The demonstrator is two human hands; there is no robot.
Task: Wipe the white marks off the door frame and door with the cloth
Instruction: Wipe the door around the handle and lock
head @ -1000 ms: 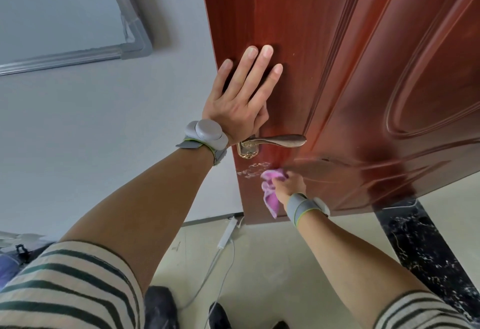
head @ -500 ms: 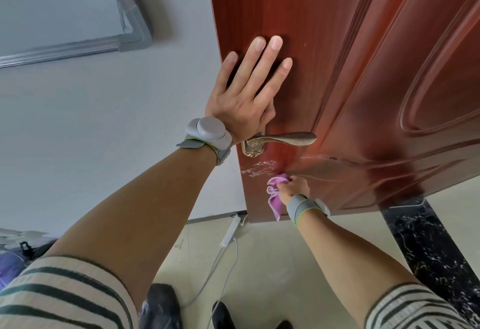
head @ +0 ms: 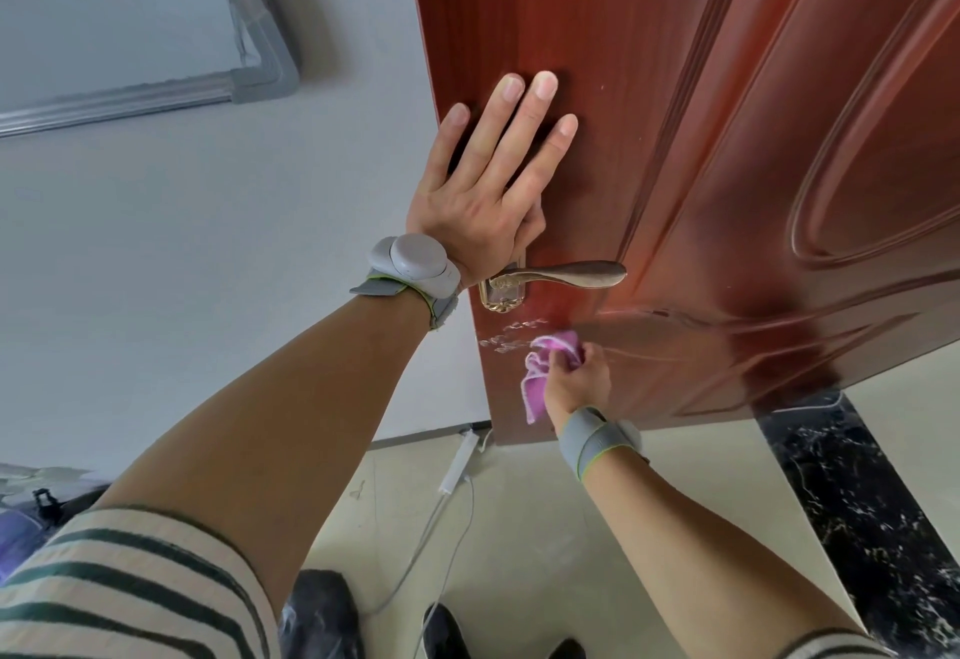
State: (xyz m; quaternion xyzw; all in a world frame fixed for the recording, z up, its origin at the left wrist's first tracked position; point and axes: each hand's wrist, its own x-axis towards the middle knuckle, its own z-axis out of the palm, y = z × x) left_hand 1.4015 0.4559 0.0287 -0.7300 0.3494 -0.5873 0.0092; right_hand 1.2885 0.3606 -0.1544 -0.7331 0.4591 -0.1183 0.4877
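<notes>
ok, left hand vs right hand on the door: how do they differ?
Pose: the left hand lies flat with straight, spread fingers; the right hand is curled.
Load: the left hand holds nothing; the right hand grips the pink cloth beside the white marks.
Place: the left hand is above the handle, the right hand below it.
Shared: both are at the door, and both wrists wear grey bands.

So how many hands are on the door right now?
2. The left hand lies flat on the door above the handle; the right hand presses the cloth against it below the handle, beside the white marks.
</notes>
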